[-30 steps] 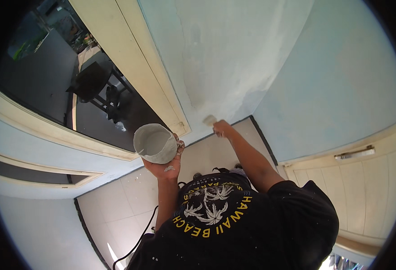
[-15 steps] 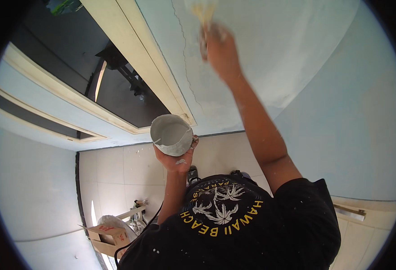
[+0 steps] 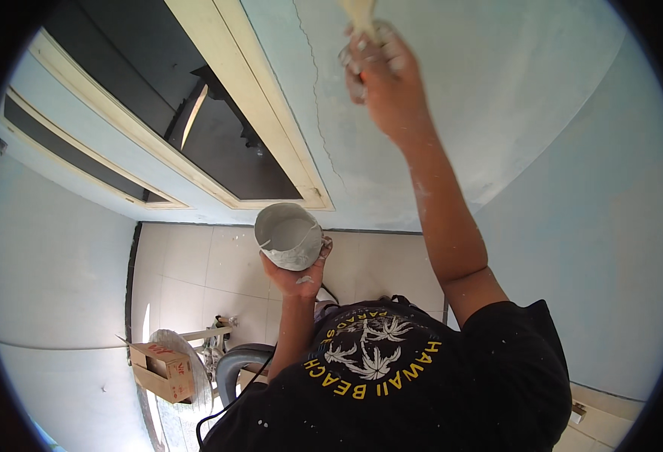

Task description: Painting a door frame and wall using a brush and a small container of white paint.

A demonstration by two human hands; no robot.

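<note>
My left hand, with whitish smears on its skin, cups a round grey-white paint pot from below. The pot is tilted a little, so its pale inside shows; a thin pale strip crosses its near rim. Up by the wall, my right hand is closed around a paintbrush by its pale, yellowish handle. The brush's far end is cut off by the top edge, so contact with the wall cannot be seen. White paint marks the right fingers. A long thin crack runs down the pale blue wall beside this hand.
A cream window frame with dark glass stands left of the crack. Lower left, a cardboard box lies on a round stool-like top, near a dark curved object. Pale tiles cover the floor.
My right hand has moved slightly down and right with the brush, most of whose end has left the view. The view has shifted, showing more of the box. The left hand keeps holding the pot.
</note>
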